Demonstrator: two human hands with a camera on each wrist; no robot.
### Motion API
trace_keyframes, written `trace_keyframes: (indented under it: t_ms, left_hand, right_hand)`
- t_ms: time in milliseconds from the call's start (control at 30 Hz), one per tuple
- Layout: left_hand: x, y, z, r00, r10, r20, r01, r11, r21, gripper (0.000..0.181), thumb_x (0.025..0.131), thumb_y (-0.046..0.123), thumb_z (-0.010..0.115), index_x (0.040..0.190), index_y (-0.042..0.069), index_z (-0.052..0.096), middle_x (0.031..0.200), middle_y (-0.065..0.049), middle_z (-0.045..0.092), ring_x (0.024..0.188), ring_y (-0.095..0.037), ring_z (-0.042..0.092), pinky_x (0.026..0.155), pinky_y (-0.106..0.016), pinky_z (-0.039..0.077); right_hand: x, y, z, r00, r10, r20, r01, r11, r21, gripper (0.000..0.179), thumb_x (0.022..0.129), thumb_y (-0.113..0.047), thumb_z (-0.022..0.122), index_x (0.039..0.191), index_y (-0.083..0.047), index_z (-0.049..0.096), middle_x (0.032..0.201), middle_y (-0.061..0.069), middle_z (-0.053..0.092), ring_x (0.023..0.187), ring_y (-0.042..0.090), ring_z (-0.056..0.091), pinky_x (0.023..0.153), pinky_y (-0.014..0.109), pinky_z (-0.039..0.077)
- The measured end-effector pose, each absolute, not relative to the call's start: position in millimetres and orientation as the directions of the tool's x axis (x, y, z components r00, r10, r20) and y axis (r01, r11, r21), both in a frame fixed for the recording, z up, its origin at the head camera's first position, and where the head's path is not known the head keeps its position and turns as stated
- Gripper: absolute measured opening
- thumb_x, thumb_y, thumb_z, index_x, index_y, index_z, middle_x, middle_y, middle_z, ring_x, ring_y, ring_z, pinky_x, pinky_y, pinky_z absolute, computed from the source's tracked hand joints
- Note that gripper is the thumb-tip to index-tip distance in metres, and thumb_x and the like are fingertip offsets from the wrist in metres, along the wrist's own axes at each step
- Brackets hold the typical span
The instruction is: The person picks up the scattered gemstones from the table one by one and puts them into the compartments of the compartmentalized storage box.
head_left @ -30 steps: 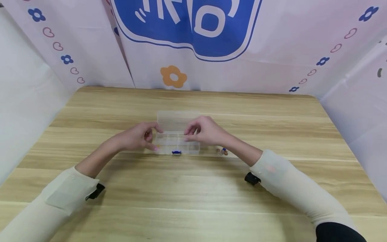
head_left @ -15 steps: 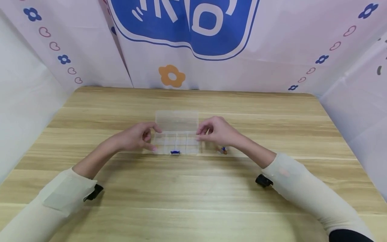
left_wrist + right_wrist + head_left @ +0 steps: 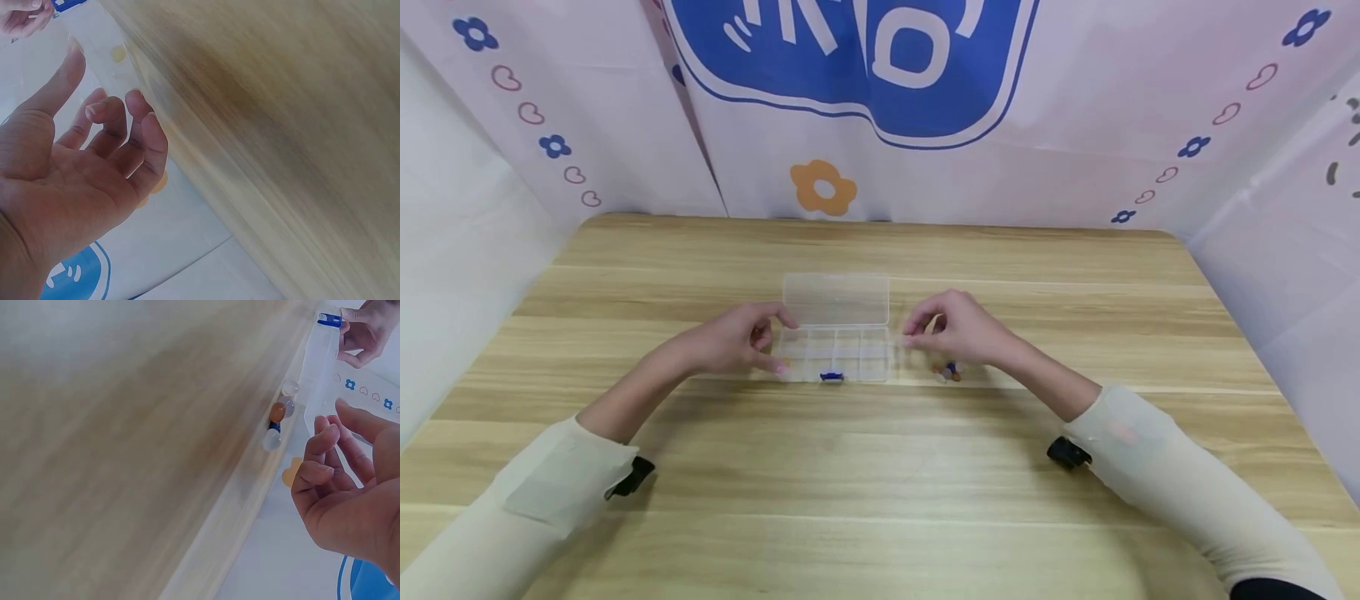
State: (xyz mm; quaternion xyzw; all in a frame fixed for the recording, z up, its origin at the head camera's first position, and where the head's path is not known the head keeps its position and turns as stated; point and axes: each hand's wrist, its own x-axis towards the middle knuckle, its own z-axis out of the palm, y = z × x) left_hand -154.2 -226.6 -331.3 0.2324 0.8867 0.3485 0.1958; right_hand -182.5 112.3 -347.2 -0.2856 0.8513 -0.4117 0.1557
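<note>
A clear plastic compartment box [image 3: 847, 358] stands on the table with its lid [image 3: 837, 300] laid back away from me. At its left end, my left hand [image 3: 741, 337] holds the box, thumb at the front corner and index finger near the hinge. A yellow bead [image 3: 118, 54] shows through the plastic in the left wrist view. My right hand [image 3: 958, 329] hovers just right of the box, fingers loosely bent, nothing visible between them. Below it lie several small round beads; the right wrist view shows an orange bead [image 3: 278, 412], a blue bead [image 3: 274, 426] and clear ones.
Both hands are over a wood-grain table [image 3: 880, 483]. A printed white cloth [image 3: 1000, 192] hangs behind the table's far edge, with more white cloth at both sides. A blue latch [image 3: 832, 377] is on the box's front.
My right hand has moved right, from above the box's compartments to beside the box, near the beads. The left hand has stayed at the box's left end.
</note>
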Motion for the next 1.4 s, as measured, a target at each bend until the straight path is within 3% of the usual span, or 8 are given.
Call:
trace_keyframes:
  t_ms: [633, 900, 1400]
  left_hand:
    - [-155, -228, -329, -0.814, 0.545, -0.201, 0.264, 0.655, 0.708, 0.053, 0.086, 0.004, 0.083, 0.13, -0.009, 0.056, 0.068, 0.001, 0.041, 0.063, -0.013, 0.038, 0.062, -0.027, 0.039]
    - [-155, -228, -330, -0.815, 0.549, -0.187, 0.278, 0.653, 0.705, 0.052, 0.085, 0.003, 0.084, 0.128, -0.009, 0.056, 0.068, 0.001, 0.041, 0.063, -0.012, 0.039, 0.062, -0.027, 0.039]
    - [-154, -228, -332, -0.816, 0.547, -0.187, 0.275, 0.651, 0.708, 0.053, 0.085, 0.003, 0.084, 0.129, -0.009, 0.057, 0.068, 0.001, 0.042, 0.063, -0.012, 0.04, 0.061, -0.027, 0.039]
  right_hand:
    - [-183, 141, -352, -0.791, -0.609, -0.061, -0.348, 0.53, -0.773, 0.006, 0.092, -0.004, 0.078, 0.097, -0.002, 0.076, 0.089, 0.004, 0.073, 0.083, 0.018, 0.066, 0.074, 0.027, 0.056]
    - [-181, 154, -355, -0.802, -0.591, -0.086, -0.34, 0.571, -0.747, 0.005, 0.09, -0.004, 0.08, 0.094, -0.004, 0.077, 0.088, 0.003, 0.073, 0.078, 0.017, 0.062, 0.068, 0.025, 0.05]
    - [-183, 164, -355, -0.749, -0.646, -0.146, -0.343, 0.566, -0.749, 0.007, 0.087, 0.001, 0.081, 0.091, -0.003, 0.077, 0.082, 0.002, 0.069, 0.077, 0.017, 0.06, 0.069, 0.025, 0.052]
